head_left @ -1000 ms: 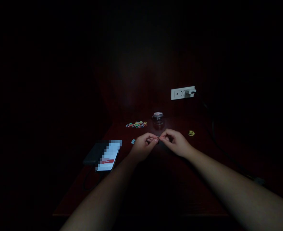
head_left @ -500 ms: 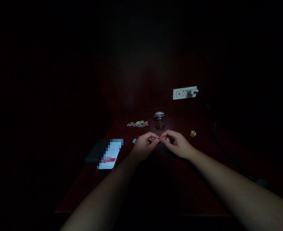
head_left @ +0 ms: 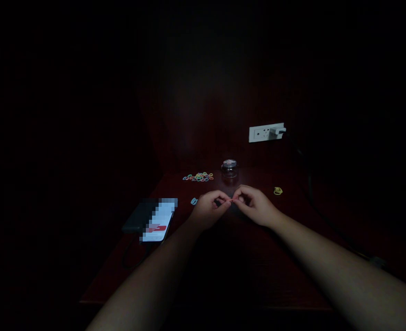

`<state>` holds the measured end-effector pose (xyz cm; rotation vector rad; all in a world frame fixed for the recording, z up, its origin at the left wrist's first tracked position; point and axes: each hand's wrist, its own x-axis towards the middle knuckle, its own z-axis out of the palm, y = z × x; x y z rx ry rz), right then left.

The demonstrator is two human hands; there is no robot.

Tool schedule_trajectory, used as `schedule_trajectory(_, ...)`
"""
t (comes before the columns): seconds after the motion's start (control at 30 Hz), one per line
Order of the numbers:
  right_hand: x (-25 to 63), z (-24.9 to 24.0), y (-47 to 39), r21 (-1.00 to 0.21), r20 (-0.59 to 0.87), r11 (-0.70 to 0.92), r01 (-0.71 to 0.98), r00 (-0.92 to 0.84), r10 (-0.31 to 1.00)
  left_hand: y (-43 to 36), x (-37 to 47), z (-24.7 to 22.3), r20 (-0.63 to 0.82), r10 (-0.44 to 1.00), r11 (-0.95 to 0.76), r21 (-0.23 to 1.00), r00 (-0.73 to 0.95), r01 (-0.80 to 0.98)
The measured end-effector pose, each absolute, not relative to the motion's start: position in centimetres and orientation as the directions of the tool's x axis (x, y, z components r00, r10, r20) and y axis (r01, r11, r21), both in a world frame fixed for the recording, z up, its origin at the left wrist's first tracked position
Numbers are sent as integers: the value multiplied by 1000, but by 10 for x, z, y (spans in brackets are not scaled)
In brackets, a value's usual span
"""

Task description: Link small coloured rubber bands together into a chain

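Over the middle of the dark red table, my left hand [head_left: 208,208] and my right hand [head_left: 254,205] meet nearly fingertip to fingertip. Both pinch a small pinkish-orange hair tie [head_left: 231,200], mostly hidden by the fingers. Beside my left hand lie light blue hair ties [head_left: 194,201], partly covered by it. A pile of mixed-colour hair ties [head_left: 199,177] is spread farther back on the left. To the right of my right hand sits a small group of yellow hair ties [head_left: 277,191].
A clear lidded jar [head_left: 229,169] stands behind my hands. At the left, a phone [head_left: 157,223] with a lit screen leans on a dark box [head_left: 139,218]. A wall socket [head_left: 266,132] holds a plug, with a cable [head_left: 311,188] running down the right. The surroundings are very dark.
The fingertips of both hands have shifted slightly, and the hair tie now looks stretched more level between them. The other things stay in place; the view has moved a little.
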<state>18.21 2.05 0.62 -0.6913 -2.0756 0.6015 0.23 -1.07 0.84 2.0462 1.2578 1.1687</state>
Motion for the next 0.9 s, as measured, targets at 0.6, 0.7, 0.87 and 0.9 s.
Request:
schedule_trajectory(0.6,182,3,24,-662,542,658,358,-378,751,-10,3,7,345,913,-409,793,220,452)
schedule_trajectory(0.7,180,4,20,-656,521,686,314,-470,713,-7,3,3,367,912,-410,812,182,416)
schedule_trajectory(0.87,178,5,17,-698,481,673,243,-537,693,-4,5,1,406,903,-430,843,141,324)
schedule_trajectory(0.9,178,4,17,-707,473,669,229,-549,689,-4,5,1,409,902,-431,843,139,322)
